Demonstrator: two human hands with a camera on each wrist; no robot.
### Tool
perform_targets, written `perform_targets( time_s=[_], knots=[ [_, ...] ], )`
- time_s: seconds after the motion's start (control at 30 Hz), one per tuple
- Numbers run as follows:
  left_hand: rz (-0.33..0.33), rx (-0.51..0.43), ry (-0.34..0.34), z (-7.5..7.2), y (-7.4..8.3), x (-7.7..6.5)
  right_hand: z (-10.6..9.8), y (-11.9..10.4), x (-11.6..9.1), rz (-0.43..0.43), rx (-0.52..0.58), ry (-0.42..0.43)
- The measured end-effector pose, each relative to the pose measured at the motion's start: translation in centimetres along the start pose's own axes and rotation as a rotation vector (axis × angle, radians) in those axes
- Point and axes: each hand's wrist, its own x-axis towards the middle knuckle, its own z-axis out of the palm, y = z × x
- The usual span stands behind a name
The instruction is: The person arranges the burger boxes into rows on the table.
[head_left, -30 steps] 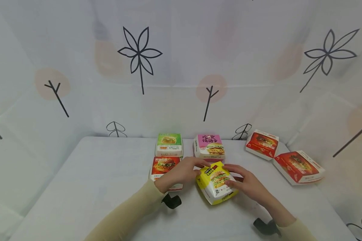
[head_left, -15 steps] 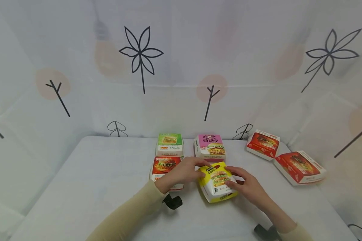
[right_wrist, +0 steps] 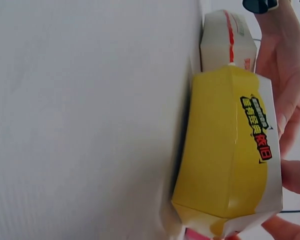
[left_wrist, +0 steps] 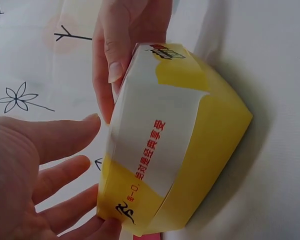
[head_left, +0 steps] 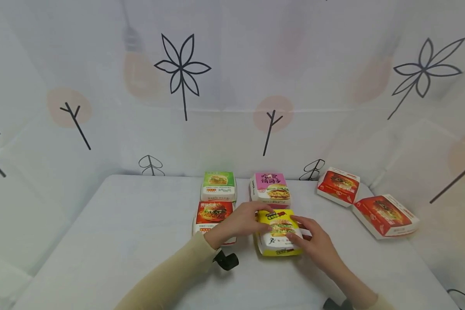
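A yellow-and-white burger box (head_left: 276, 246) lies on the white table, right way round to the head view. My left hand (head_left: 241, 220) touches its left side, with fingers at the back left corner. On the opposite side, my right hand (head_left: 318, 242) has its thumb over the top and its fingers by the back right corner. In the left wrist view the left fingers (left_wrist: 62, 175) look spread and nearly straight along the box (left_wrist: 210, 140). The right wrist view shows the yellow side of the box (right_wrist: 207, 145); part of the right hand is out of frame there.
Left of the yellow box stand a red burger box (head_left: 213, 212) and, behind it, a green one (head_left: 218, 183). A pink burger box (head_left: 270, 185) is directly behind. Two more red boxes, one farther back (head_left: 338, 186) and one nearer (head_left: 385, 215), sit by the table's right edge.
The yellow box has turned from a slant to nearly square with the pink box, its front edge swinging left and back. Both hands have stayed on it, shifting slightly.
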Motion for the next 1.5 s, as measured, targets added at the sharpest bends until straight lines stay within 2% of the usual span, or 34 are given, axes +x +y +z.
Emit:
perform_targets(
  time_s=[0.5,0.83,1.0,1.27,1.5],
  knots=[
    [0.017,0.037,-0.006,0.3,0.1,0.3,0.4,-0.7,-0.3,0.042,0.054,-0.015],
    [0.022,0.103,-0.032,0.5,0.6,0.2,-0.6,0.0,-0.1,0.012,0.043,-0.042],
    [0.034,0.127,-0.038,0.3,0.7,0.1,-1.7,0.6,0.5,-0.021,0.022,-0.066],
    [0.025,0.147,-0.047,0.5,0.6,0.2,-4.4,1.7,1.8,0.024,0.050,-0.051],
    [0.024,0.147,-0.048,0.4,0.8,0.1,-8.3,3.4,3.4,0.049,0.043,0.067]
  ],
)
